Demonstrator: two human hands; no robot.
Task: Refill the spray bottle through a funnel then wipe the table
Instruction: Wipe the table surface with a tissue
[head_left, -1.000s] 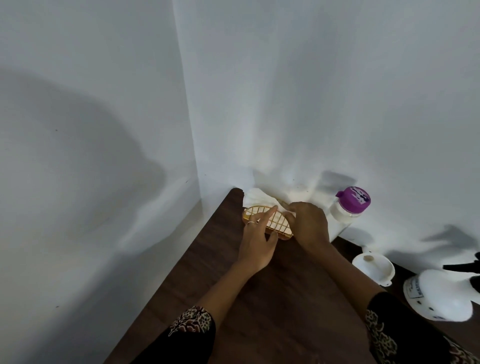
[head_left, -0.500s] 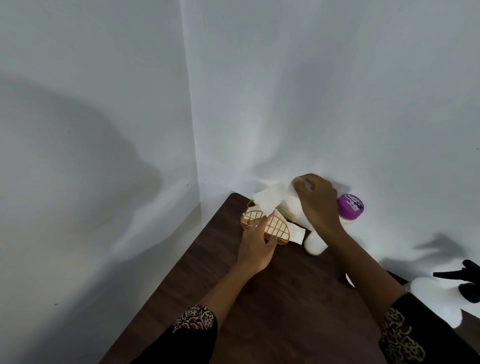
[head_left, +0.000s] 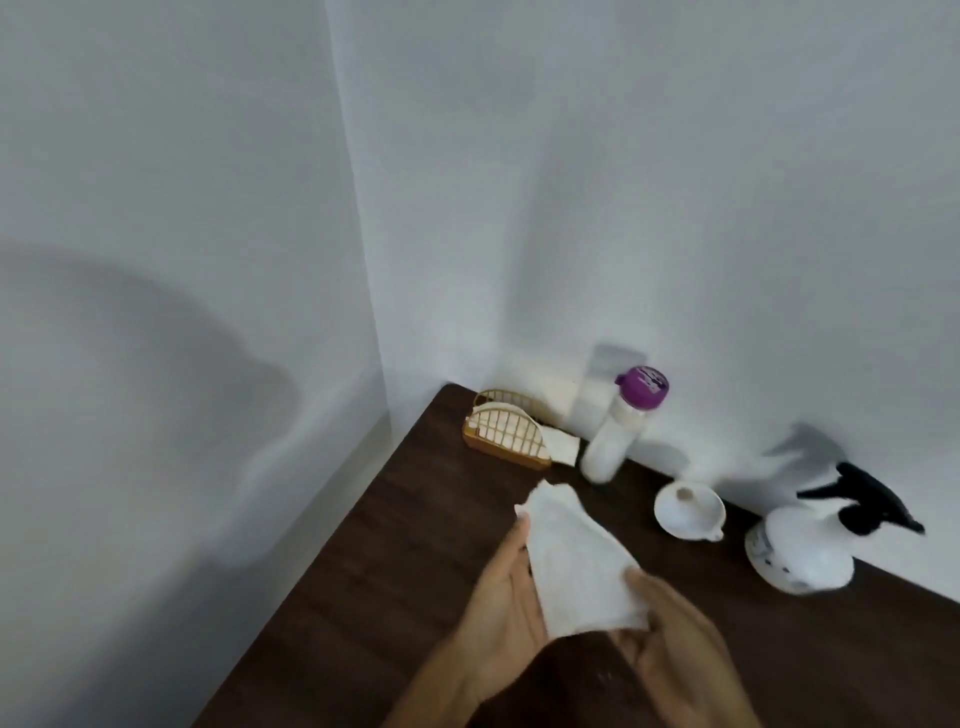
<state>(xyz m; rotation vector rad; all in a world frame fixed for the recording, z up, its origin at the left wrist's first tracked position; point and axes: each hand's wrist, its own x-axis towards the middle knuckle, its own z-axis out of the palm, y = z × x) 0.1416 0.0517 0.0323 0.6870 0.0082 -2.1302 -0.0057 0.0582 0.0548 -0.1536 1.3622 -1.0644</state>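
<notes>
Tabletop: tissue (head_left: 576, 564) now out of holder (head_left: 506, 435)

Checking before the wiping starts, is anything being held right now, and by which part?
A white napkin, held between both hands: the left hand along its left edge, the right hand at its lower right corner.

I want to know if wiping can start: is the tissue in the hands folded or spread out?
Partly folded: the tissue shows doubled layers, held above the table between both hands.
</notes>
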